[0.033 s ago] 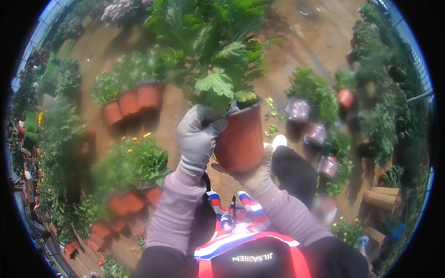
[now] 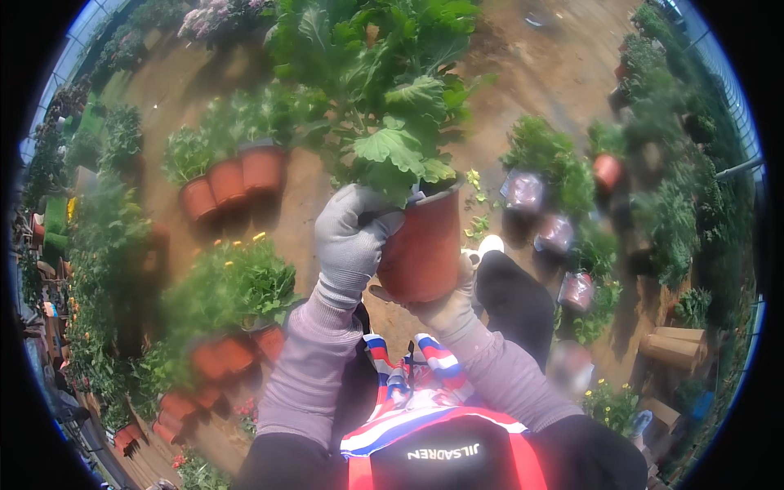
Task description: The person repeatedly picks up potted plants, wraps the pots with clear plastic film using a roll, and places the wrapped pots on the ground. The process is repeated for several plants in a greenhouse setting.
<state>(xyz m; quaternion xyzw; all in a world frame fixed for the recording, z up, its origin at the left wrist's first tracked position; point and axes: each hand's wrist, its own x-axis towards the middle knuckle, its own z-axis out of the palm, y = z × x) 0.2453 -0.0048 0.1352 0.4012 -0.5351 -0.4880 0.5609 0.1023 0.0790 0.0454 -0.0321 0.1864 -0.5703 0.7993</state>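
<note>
A leafy green potted plant (image 2: pixel 388 98) in a terracotta-coloured pot (image 2: pixel 420 249) is held up in front of me, tilted slightly. My left hand (image 2: pixel 351 233), in a pale grey knit glove, is closed at the left side of the pot's rim, its fingertips partly under the leaves. Beneath the pot, my right hand (image 2: pixel 449 306), also gloved, cups the base and lower right side. Most of its fingers are hidden behind the pot. Broad lobed leaves hang over the rim near my left hand.
Red-brown pots with plants (image 2: pixel 227 181) stand at left, others with yellow buds (image 2: pixel 245 282) nearer me. Plants in clear-wrapped pots (image 2: pixel 555 233) line the right, near rolled brown paper or card (image 2: pixel 674 349). Cut leaves (image 2: pixel 478 224) lie on the dirt floor (image 2: pixel 531 65) by my white shoe (image 2: pixel 492 244).
The pot has shifted and turned slightly, its base moving a little left and its leaves a little right. Both hands keep their hold.
</note>
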